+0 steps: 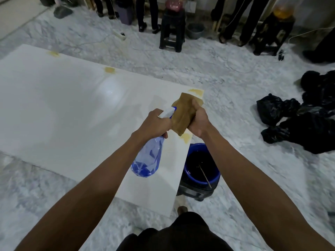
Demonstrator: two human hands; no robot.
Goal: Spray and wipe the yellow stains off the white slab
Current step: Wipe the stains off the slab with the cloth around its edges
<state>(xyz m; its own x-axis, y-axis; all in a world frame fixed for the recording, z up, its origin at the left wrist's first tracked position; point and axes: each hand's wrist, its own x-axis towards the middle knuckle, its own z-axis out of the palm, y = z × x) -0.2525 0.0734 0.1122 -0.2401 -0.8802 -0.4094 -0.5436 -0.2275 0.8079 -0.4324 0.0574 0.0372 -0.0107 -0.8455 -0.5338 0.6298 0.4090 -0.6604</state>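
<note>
Hands above white slab (63, 105): left (155, 124) gripping spray bottle (148, 158), right (198, 120) clutching brown cloth (183, 113).

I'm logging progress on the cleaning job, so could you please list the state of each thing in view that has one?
white slab: flat on the floor, four yellow stains visible along its far and right edges.
spray bottle: held in the left hand, nozzle against the cloth, partly filled.
brown cloth: gripped in the right hand, hanging above the slab.
blue bucket: upright beside the slab, holding dark liquid and a thin stick.
black bags: crumpled on the floor.
</note>
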